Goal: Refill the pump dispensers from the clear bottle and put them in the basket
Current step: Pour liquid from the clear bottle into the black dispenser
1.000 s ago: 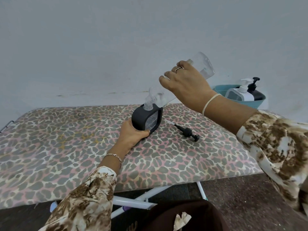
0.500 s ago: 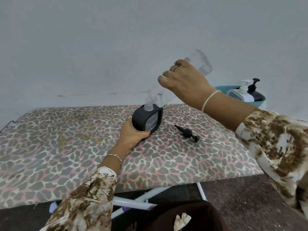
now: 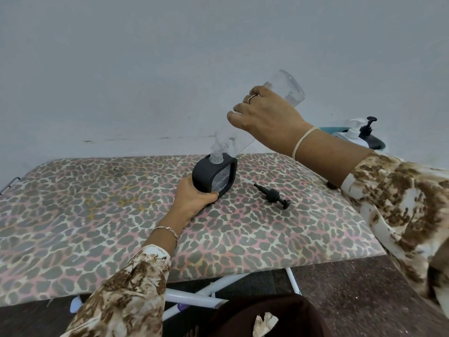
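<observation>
While the left hand (image 3: 192, 203) gripped the black dispenser (image 3: 213, 175) upright on the board (image 3: 97, 215), the right hand (image 3: 264, 115) clasped the clear bottle (image 3: 255, 117), tilted, mouth at the dispenser's neck. Its pump (image 3: 272, 194) lay just beside; two dispensers stood in the basket (image 3: 379, 144).

Black dispenser (image 3: 206, 177), teal basket (image 3: 379, 144), leopard-print board cover (image 3: 97, 210).

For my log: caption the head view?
Right hand tips clear bottle into black dispenser steadied by left hand; pump alongside.
</observation>
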